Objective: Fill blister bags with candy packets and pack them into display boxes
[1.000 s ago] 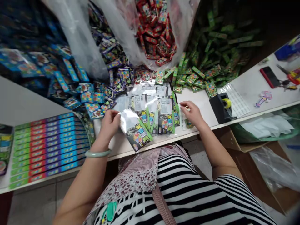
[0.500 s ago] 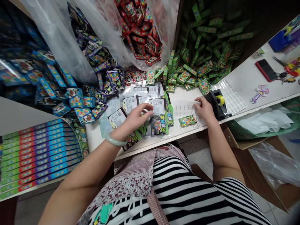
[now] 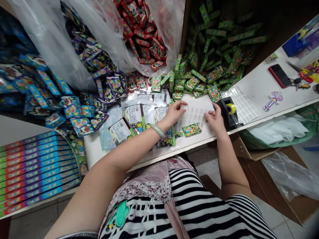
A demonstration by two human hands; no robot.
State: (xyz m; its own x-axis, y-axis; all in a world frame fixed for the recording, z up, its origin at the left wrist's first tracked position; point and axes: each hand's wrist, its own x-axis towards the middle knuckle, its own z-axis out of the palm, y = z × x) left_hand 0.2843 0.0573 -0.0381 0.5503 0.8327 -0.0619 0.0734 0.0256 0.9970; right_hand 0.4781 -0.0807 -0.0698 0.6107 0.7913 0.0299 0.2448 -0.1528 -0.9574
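Note:
On the white shelf lies a sheet of round clear stickers [image 3: 195,111] with small print. My left hand [image 3: 174,114], a pale bangle on its wrist, is over the sheet's left side with thumb and fingers apart. My right hand [image 3: 215,121] rests at the sheet's right edge, fingers spread; no held object shows in it. A small green candy box [image 3: 192,129] lies flat on the lower part of the sheet, between my hands. Printed plastic pouches [image 3: 134,114] with barcode labels overlap to the left, some partly covered by my left forearm.
A black tape dispenser [image 3: 230,113] stands right of my right hand. Piles of green boxes [image 3: 199,79], red boxes [image 3: 149,36], purple boxes [image 3: 116,86] and blue boxes [image 3: 82,124] line the back and left. Farther right lie a phone [image 3: 280,75] and keys [image 3: 297,83].
My left hand has moved right, from above the pouches to the sticker sheet's left side. My right hand stays at the sheet's right edge, its fingers now more spread. The view has shifted slightly.

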